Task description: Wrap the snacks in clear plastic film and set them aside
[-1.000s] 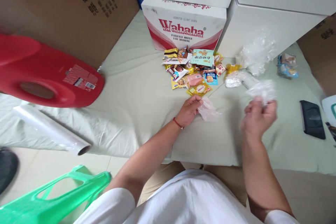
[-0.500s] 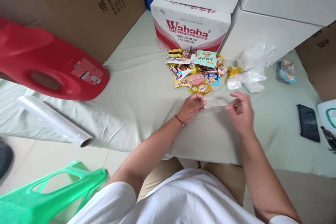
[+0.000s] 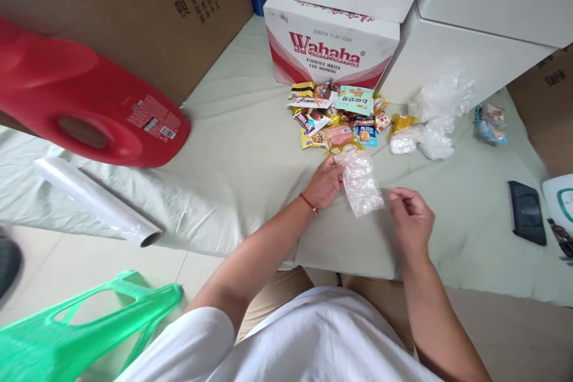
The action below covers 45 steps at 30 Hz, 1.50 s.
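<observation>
Between the thumb and fingers of my left hand [image 3: 326, 184] is the top end of a small clear plastic bag [image 3: 363, 186]. The bag hangs flat and crinkled over the cloth, its lower end slanting to the right. My right hand [image 3: 410, 215] is just right of the bag and apart from it, fingers curled in and thumb against the index finger, with nothing visible in them. A pile of wrapped snacks [image 3: 333, 116] lies right beyond my left hand. Further right, several crumpled clear plastic bags [image 3: 436, 122] sit beside a yellow snack packet [image 3: 401, 124].
Behind the snacks stands a Wahaba-style white and red water carton marked Wahaha [image 3: 331, 51]. To the left are a red jug [image 3: 102, 113] and a plastic film roll [image 3: 96, 203]. A black phone-like object [image 3: 527, 213] and blue packets [image 3: 490, 124] lie right. A green stool [image 3: 89, 322] stands below left.
The plastic bag, stretched level between both hands before, now hangs open to view from my left hand. My right hand has come away from it and moved slightly down.
</observation>
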Tool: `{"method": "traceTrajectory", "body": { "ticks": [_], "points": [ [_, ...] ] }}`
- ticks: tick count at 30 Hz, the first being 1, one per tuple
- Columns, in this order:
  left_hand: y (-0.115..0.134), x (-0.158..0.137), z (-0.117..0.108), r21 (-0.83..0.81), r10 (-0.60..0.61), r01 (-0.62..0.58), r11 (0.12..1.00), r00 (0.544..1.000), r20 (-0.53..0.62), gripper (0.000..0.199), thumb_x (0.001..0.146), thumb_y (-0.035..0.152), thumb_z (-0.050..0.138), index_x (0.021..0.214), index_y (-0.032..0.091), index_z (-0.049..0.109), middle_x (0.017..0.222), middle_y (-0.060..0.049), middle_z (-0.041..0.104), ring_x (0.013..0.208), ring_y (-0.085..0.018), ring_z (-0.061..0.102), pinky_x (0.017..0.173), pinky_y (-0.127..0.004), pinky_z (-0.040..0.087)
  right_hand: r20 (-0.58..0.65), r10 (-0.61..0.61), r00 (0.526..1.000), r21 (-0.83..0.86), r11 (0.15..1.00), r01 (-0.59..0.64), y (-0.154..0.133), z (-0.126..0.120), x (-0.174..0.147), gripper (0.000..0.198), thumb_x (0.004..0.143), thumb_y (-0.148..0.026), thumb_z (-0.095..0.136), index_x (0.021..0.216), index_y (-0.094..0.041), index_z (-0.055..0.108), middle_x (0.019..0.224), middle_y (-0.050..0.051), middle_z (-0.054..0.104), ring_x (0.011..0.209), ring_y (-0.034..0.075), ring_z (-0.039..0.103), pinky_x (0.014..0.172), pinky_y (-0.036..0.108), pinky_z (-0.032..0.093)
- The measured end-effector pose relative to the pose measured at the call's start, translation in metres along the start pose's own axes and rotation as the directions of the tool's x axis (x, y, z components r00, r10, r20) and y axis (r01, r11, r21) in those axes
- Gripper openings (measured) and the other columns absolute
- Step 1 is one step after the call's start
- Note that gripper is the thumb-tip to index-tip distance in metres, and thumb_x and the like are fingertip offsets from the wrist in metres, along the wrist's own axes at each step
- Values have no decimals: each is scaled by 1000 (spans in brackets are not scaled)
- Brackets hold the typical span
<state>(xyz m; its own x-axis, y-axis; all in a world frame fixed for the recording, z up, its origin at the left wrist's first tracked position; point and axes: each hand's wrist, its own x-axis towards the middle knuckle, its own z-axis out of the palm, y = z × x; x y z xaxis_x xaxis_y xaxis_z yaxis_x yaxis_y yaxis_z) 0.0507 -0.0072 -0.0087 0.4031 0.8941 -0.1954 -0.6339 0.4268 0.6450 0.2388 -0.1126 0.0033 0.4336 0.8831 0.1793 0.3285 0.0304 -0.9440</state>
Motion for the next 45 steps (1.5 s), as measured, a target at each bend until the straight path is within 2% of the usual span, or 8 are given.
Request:
{"method": "traceTrajectory", "body": {
  "ticks": [3,10,13,15,17,23,34,45],
  "points": [
    [-2,0,1,17,6,-6,1000,1000,8,52,65,45,94,99,21,63,91,-1,73,91,-21,72,82,-32,55,-59,152,987,158,977,-141,-3,-5,19,29,88,-49,76,98,-22,76,82,0,67,57,9,44,51,24,35],
    [-9,-1,1,171,19,-26,985,999,43,50,68,48,92,93,20,59,84,2,63,70,-11,59,69,-26,48,346,324,881,199,892,-406,-4,16,20,39,74,-55,87,88,-21,76,64,-4,53,52,8,35,47,22,29],
    [-11,-5,3,371,226,-180,911,971,-83,52,65,38,95,96,22,57,98,0,62,81,-14,60,73,-27,47,256,328,909,224,895,-386,-5,24,18,38,72,-54,87,84,-21,73,65,-5,53,52,8,35,47,22,29],
    [-12,-11,5,545,436,-292,786,887,-153,50,64,32,96,96,23,58,103,-2,60,88,-16,57,75,-27,45,135,312,941,230,913,-336,-8,27,18,37,75,-53,85,86,-20,74,64,-4,53,53,9,37,47,23,30],
    [-11,-18,8,662,533,-350,663,841,-90,37,71,34,92,86,23,60,92,-1,58,85,-17,52,75,-29,41,36,266,963,204,941,-268,-12,29,18,33,76,-50,84,87,-20,75,64,-4,54,55,10,39,49,23,32],
    [-14,-20,12,650,245,-310,694,950,192,40,87,59,74,82,21,66,79,-2,60,79,-19,53,74,-30,39,207,201,957,184,953,-240,-20,44,9,29,82,-48,81,95,-21,78,65,-3,58,55,10,44,52,25,37],
    [-12,-2,-1,312,227,-196,930,972,-64,46,80,60,81,78,19,60,74,4,57,70,-11,47,69,-24,39,-5,310,951,361,887,-287,-11,13,24,31,72,-39,89,92,-20,76,68,-4,58,55,8,43,48,22,34],
    [-10,-9,2,663,218,-187,725,975,37,45,94,64,58,82,21,51,66,6,41,62,-11,35,60,-27,31,-85,312,946,217,933,-289,14,-19,35,40,80,-57,81,95,-20,76,94,4,71,71,11,55,55,22,41]
  ]
}}
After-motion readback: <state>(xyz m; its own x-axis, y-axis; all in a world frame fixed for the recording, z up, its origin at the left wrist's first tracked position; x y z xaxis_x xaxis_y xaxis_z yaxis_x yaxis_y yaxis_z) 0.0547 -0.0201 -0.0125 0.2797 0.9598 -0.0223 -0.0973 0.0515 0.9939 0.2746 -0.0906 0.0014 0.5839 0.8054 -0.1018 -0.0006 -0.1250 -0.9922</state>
